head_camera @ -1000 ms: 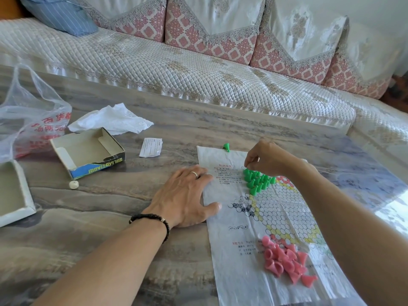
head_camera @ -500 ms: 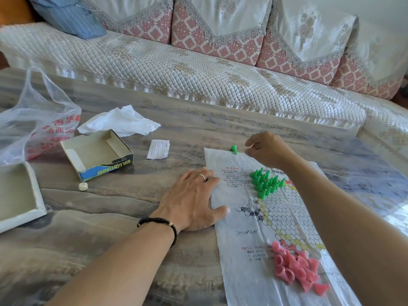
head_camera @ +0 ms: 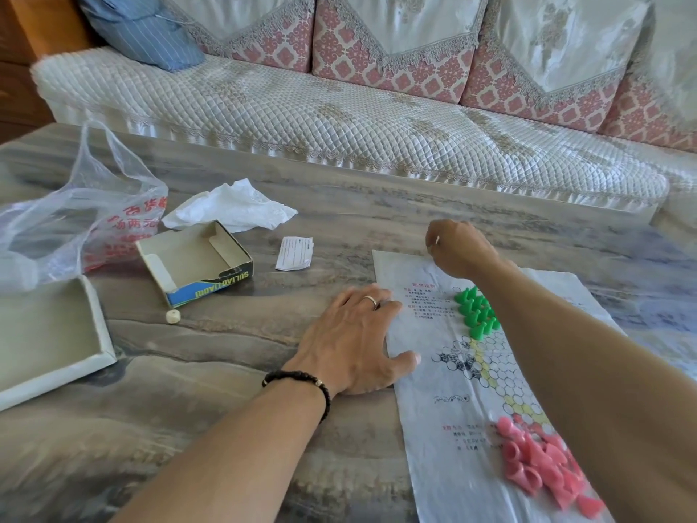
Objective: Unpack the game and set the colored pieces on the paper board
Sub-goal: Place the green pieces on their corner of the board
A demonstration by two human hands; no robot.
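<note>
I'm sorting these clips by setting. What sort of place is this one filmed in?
Most likely a home living room: a quilted sofa with patterned back cushions runs behind a low marble-look table, where a paper board is spread.

Both forearms are bare and sleeveless, the left wrist wearing a black beaded bracelet (head_camera: 301, 383) and a left finger a plain silver ring (head_camera: 371, 300).

place: home living room | evidence: quilted sofa (head_camera: 339, 118), patterned cushions (head_camera: 392, 43), marble coffee table (head_camera: 226, 371)
</note>
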